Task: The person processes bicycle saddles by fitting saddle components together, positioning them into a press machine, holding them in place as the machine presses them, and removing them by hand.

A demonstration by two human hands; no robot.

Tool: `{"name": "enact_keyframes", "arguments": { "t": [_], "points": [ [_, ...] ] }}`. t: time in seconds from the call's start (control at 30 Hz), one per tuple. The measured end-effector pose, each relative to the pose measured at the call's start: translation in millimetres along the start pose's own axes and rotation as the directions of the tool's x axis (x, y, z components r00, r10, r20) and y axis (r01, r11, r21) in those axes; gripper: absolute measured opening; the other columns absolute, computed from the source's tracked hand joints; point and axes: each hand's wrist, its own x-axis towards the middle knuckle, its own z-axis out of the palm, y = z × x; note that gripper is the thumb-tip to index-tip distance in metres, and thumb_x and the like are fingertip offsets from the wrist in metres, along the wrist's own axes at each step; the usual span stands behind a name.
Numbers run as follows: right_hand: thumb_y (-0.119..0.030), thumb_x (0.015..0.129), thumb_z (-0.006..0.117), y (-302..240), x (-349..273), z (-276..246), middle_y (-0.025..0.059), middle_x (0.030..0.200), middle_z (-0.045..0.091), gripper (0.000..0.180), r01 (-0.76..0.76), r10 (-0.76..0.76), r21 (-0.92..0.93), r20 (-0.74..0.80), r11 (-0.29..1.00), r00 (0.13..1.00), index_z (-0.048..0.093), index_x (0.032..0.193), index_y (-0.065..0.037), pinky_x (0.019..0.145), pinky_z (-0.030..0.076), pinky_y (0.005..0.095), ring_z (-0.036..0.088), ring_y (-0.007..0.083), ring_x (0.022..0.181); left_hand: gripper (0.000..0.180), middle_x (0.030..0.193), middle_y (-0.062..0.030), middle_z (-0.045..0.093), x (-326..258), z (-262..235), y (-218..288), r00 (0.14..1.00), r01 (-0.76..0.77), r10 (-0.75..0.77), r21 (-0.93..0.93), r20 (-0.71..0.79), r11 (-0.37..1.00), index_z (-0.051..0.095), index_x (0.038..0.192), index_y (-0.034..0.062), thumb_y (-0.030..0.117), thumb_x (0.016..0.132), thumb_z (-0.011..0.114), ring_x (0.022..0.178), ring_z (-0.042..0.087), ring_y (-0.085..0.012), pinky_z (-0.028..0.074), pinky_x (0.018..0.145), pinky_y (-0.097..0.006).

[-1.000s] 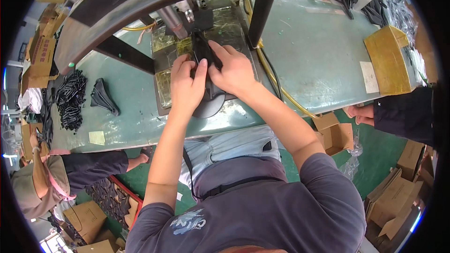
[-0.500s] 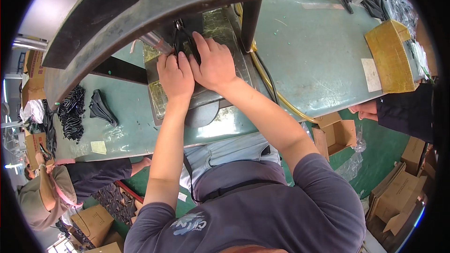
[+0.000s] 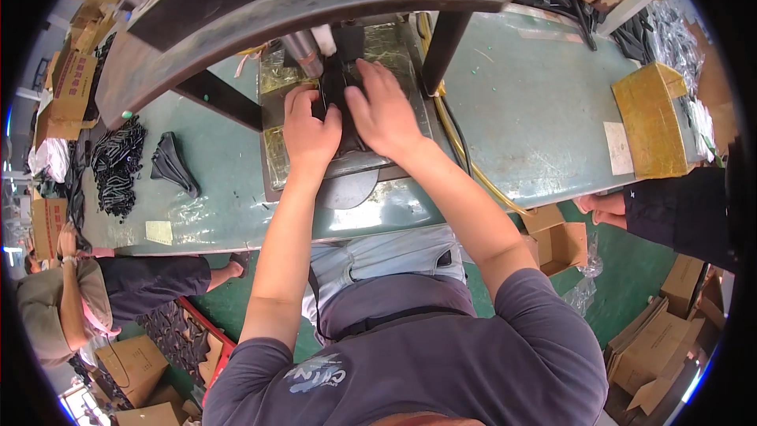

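We press the black piece (image 3: 335, 99) flat with left hand (image 3: 310, 130) and right hand (image 3: 384, 110), fingers spread, nothing clasped; the press rod (image 3: 303, 54) close above could pinch fingertips.

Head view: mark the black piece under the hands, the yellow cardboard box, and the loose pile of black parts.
black piece (image 3: 334, 91), head view, its upper strip between the hands.
yellow cardboard box (image 3: 653, 118), head view, middle of its top.
pile of black parts (image 3: 117, 167), head view, centre of the heap.

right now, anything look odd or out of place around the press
Nothing stands out. Both hands, left and right, press a black part flat on the plate. Black parts lie piled at the bench's left end.
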Motion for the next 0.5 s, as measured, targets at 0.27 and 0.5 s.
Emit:
{"name": "enact_keyframes", "arguments": {
  "t": [0.27,0.5],
  "points": [
    [-0.009,0.076,0.075,-15,-25,-74,0.0285,0.144,0.057,0.077,0.236,-0.222,-0.104,0.128,0.966,0.967,0.052,0.148,0.004,0.122,0.040,0.0565,0.055,0.0503,0.134,0.022,0.114,-0.0048,0.075,-34,-62,49,0.707,0.662,-0.163,-0.563,0.688,0.495,0.072,0.117,-0.0021,0.014,0.102,0.074,0.104,0.069,-0.0120,0.055,0.094,-0.028],
    [0.001,0.099,0.073,24,-54,-98,0.0082,0.104,0.068,0.054,-0.243,0.377,0.461,-0.224,0.854,0.899,0.043,0.144,0.002,0.086,0.059,0.0337,0.071,0.0181,0.089,0.018,0.115,-0.0075,0.070,-44,-116,-7,0.989,0.147,-0.126,-0.505,0.077,0.850,0.070,0.115,0.0007,0.005,0.099,0.077,0.094,0.071,-0.0143,0.060,0.084,-0.030]
  ]
}}
